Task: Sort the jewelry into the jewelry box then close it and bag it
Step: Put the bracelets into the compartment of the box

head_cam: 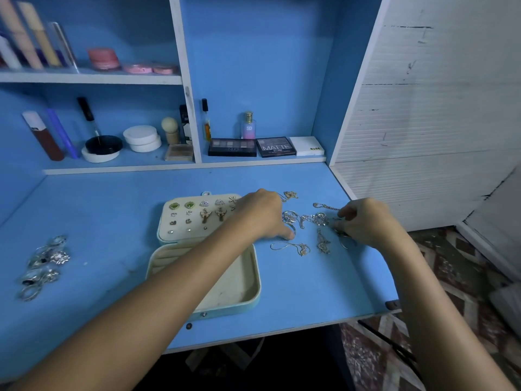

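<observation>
A person's two bare hands work over a tangle of silver necklaces on a blue desk, at the box's 2 o'clock. The left hand reaches across the open jewelry box, its fingers curled down with the tips on the desk beside a coiled chain; whether they pinch anything cannot be told. The right hand has its fingers bent together, pinching a chain at the pile's 3 o'clock edge. The box lies flat, its lid at 12 o'clock studded with earrings, its cream tray at 6 o'clock partly hidden by the left forearm. A cluster of rings lies well apart at the box's 9 o'clock. Eyeshadow palettes, a perfume bottle and other cosmetics stand on shelves at 12 o'clock.
</observation>
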The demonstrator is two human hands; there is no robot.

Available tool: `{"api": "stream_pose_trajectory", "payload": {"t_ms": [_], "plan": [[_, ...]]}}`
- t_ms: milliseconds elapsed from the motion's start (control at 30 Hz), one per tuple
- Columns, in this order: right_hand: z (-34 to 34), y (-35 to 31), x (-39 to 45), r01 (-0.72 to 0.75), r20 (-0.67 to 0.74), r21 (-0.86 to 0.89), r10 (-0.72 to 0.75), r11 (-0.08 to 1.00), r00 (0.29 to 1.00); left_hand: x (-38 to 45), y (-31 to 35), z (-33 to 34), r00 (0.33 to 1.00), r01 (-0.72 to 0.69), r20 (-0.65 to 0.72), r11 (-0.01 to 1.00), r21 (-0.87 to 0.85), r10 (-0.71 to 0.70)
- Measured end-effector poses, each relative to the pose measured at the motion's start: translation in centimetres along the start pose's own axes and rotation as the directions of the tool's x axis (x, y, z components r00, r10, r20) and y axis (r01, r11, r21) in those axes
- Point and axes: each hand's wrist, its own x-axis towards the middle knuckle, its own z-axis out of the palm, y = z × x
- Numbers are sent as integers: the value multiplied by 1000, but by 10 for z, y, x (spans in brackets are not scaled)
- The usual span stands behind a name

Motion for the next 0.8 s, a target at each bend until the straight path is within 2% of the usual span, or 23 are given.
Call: {"api": "stream_pose_trajectory", "payload": {"t_ms": [400, 633, 800], "plan": [[3, -4, 3, -24, 31, -2, 24, 1000, 999, 4, 0, 4, 1000, -4, 28, 998, -63, 5], [6, -11, 2, -10, 39, -62, 13, 998, 999, 7, -2, 6, 1000, -6, -6, 996, -84, 6], [4, -14, -3, 12, 34, -27, -11, 1000, 999, 11, -6, 8, 999, -5, -45, 988, -151, -2]]}}
